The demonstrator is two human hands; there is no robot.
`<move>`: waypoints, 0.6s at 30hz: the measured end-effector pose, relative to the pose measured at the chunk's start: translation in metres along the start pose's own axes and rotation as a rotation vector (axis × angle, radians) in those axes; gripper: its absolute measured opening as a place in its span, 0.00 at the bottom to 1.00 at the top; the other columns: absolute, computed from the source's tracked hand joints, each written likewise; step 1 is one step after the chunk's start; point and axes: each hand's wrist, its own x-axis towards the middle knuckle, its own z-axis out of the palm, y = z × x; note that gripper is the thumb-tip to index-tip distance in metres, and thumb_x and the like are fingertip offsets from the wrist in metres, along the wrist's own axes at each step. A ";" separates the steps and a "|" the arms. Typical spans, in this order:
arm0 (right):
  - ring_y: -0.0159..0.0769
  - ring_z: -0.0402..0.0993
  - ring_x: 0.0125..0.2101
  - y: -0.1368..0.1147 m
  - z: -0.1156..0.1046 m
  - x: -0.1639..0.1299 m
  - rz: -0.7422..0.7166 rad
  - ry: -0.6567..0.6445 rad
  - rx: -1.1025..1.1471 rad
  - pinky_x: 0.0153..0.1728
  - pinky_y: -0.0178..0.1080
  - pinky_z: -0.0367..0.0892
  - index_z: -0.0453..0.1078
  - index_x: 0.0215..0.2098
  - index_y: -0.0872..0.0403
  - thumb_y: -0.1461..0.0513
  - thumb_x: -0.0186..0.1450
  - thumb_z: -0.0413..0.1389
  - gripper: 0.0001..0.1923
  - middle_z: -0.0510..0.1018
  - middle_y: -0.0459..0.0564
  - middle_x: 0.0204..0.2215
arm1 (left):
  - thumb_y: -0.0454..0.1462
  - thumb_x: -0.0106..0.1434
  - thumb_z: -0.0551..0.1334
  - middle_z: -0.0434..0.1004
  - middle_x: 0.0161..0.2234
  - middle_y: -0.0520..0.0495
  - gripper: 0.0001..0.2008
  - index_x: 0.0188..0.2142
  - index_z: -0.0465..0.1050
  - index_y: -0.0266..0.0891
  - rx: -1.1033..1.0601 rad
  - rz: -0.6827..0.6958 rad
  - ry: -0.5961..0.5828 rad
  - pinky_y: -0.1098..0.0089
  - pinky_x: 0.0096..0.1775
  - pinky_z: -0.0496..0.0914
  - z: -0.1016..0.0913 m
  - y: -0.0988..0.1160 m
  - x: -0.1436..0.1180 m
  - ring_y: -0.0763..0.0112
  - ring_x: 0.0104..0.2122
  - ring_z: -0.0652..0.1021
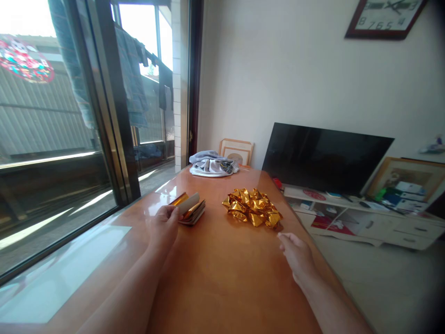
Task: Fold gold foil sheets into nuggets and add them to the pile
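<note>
Stack of gold-backed sheets (189, 208): a small pile of thin sheets, white on one face and shiny gold on the other, lying on the table towards its window side; the top sheets are lifted and fanned open.
Left hand (165, 227): at the near edge of the stack, fingers curled round the raised top sheets and pinching them up from the rest; the forearm lies along the table behind it.
Right hand (298, 257): flat and loose near the table's right edge, fingers half open, nothing in it; its fingertips point at the foil heap but stay apart from it.
Crumpled gold foil (253, 206): a heap of scrunched shiny gold pieces just right of the stack, not touching it, between the two hands and a little further out.
Table (222, 278): glossy orange-brown wood, long and narrow, running away from the person, with bright window glare on its left side.
Bundle of cloth (212, 164): grey and white fabric heaped at the far end of the table.
Picture frames (239, 149): leaning against the wall behind the cloth.
Television (323, 160): dark screen on a low white cabinet (375, 222) to the right of the table.
Window (52, 153): large dark-framed sliding glass on the left, laundry hanging outside.
Clock (385, 18): on the wall, top right, partly cut off.
</note>
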 end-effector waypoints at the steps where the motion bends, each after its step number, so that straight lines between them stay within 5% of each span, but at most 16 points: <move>1: 0.33 0.60 0.21 0.000 0.000 0.000 -0.003 0.000 0.000 0.22 0.35 0.54 0.68 0.24 0.53 0.46 0.58 0.59 0.20 0.68 0.43 0.19 | 0.49 0.61 0.60 0.82 0.30 0.48 0.15 0.37 0.73 0.40 -0.008 0.007 -0.005 0.68 0.36 0.70 0.000 -0.001 0.001 0.63 0.32 0.80; 18: 0.32 0.60 0.21 0.004 0.000 0.002 0.008 -0.021 0.000 0.22 0.35 0.54 0.71 0.26 0.53 0.46 0.58 0.60 0.19 0.69 0.42 0.19 | 0.48 0.61 0.60 0.83 0.31 0.46 0.16 0.37 0.80 0.40 0.184 0.011 -0.066 0.65 0.38 0.70 -0.003 -0.001 -0.004 0.58 0.35 0.81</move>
